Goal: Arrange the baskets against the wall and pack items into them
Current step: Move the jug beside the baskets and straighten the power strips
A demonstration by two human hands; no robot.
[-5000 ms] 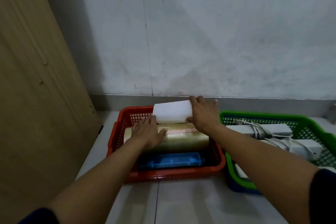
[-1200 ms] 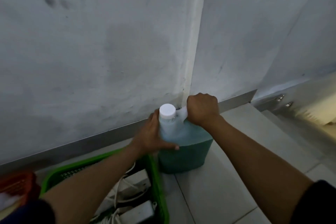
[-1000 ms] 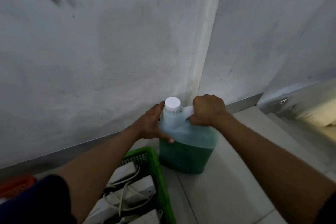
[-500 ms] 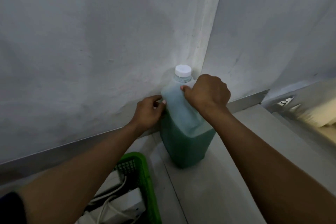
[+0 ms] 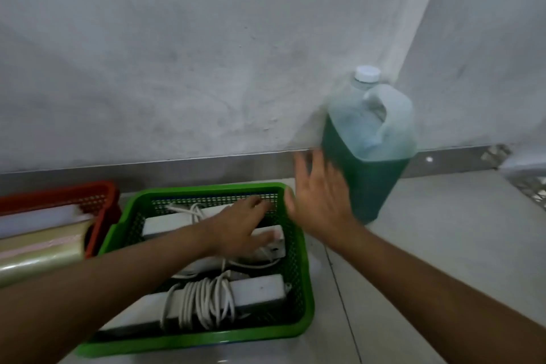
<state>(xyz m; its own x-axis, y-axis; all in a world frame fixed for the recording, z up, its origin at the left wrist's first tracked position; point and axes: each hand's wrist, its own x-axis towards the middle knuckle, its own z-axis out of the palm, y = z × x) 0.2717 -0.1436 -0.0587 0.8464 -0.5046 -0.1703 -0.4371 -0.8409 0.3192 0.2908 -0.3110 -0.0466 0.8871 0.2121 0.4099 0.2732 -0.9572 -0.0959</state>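
Observation:
A green basket (image 5: 301, 269) sits on the floor near the wall, holding white power strips (image 5: 260, 289) with coiled cords. My left hand (image 5: 242, 227) hovers open, palm down, over the strips at the basket's far end. To the right, my right hand (image 5: 322, 198) is open with fingers spread, blurred, between the basket and a clear jug of green liquid (image 5: 369, 151) with a white cap. The jug stands upright against the wall, touched by neither hand. A red basket (image 5: 100, 195) at the left edge holds a clear film roll (image 5: 41, 254) and a white box.
A grey wall with a metal skirting strip (image 5: 177, 168) runs behind the baskets. Pale floor tiles (image 5: 443, 230) spread to the right of the jug. A metal fitting (image 5: 529, 183) shows at the far right edge.
Both hands have let go of the jug, which now stands against the wall. The hands drew back left toward the green basket, and the view swung left to show both baskets.

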